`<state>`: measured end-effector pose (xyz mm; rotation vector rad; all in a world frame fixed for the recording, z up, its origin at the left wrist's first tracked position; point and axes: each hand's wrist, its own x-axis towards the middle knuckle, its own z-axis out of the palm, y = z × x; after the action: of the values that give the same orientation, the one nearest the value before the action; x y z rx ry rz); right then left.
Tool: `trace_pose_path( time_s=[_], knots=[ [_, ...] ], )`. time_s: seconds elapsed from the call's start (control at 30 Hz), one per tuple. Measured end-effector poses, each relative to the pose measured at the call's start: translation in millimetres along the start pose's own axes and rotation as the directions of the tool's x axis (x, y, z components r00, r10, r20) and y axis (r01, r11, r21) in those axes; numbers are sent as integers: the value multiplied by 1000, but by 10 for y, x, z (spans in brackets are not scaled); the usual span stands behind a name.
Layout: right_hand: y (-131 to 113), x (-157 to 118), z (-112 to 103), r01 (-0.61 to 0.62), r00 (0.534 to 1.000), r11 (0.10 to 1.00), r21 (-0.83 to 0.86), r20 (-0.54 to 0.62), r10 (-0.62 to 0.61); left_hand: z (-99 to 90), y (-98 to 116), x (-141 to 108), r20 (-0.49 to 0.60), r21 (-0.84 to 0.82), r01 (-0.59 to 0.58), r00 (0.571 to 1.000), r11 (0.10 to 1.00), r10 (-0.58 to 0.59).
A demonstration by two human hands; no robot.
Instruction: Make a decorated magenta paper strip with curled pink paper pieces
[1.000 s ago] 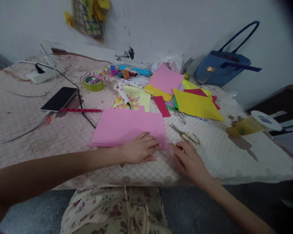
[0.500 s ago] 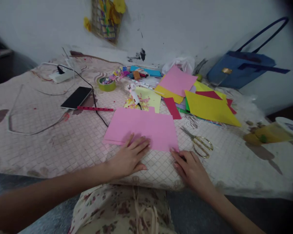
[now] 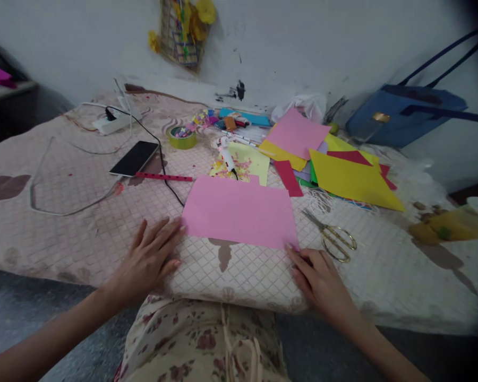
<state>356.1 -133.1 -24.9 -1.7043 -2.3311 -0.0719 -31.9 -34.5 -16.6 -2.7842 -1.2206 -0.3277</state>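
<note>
A folded sheet of pink paper (image 3: 241, 212) lies flat on the patterned tablecloth in front of me, its fold or layers hard to make out. My left hand (image 3: 149, 254) rests palm down at its lower left corner, fingers stretched out and the fingertips touching the edge. At the lower right corner, my right hand (image 3: 316, 273) has its fingers partly curled, with the fingertips holding the paper down. Gold-handled scissors (image 3: 334, 239) lie just beyond the right hand. Behind the paper, a white glue gun (image 3: 226, 155) sits on a pale yellow sheet (image 3: 257, 159) strewn with small scraps.
A phone (image 3: 135, 158), a red strip (image 3: 165, 176) and a black cable are at left. Green tape (image 3: 182, 139) stands farther back. Coloured sheets (image 3: 354, 180) and white string (image 3: 321, 201) lie at right, near a cup of orange drink (image 3: 450, 225) and a blue bag (image 3: 406, 116).
My left hand has slid left from the paper's middle to its lower left corner. The right hand stays at the right corner. The whole view has shifted slightly.
</note>
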Motion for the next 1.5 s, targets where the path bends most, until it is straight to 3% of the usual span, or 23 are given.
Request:
trace_pose_path(
  time_s=[0.27,0.37,0.47,0.57,0.67,0.8,0.93,1.03,1.13,1.23,1.4,1.5],
  knots=[
    [105,-110,9,-2,994,995,97,-108,13,45,-16,-41,18,29,34,999,999,-35],
    [364,-96,-105,-27,984,997,65,-173,38,51,-25,-49,-11,23,68,998,997,-67],
    [712,-46,-237,-199,957,980,-8,-218,193,-2,-16,15,-52,-4,85,995,996,-85],
    [987,19,-321,-323,943,946,-3,-91,321,-103,47,198,-76,-61,26,997,998,-30],
    [1111,86,-364,-400,915,915,46,73,396,-198,207,468,-80,-122,-135,989,983,126],
    [1145,157,-415,-449,882,891,64,192,430,-251,591,826,1,-269,-372,922,888,386],
    [1178,197,-453,-388,912,918,84,181,369,-180,1016,1068,8,-374,-530,819,762,574],
    [1217,226,-467,-348,922,930,120,222,317,-43,1215,1169,-31,-404,-614,750,678,661],
    [1253,255,-481,-335,923,931,146,249,293,108,1276,1218,-91,-380,-672,711,635,698],
    [1264,272,-501,-334,920,932,140,262,290,192,1263,1232,-131,-396,-675,713,623,689],
    [1213,234,-521,-324,919,940,106,270,286,179,1232,1226,-156,-443,-663,720,604,676],
    [1171,157,-519,-287,945,952,105,192,263,149,1191,1268,-193,-475,-613,773,632,604]
  ],
)
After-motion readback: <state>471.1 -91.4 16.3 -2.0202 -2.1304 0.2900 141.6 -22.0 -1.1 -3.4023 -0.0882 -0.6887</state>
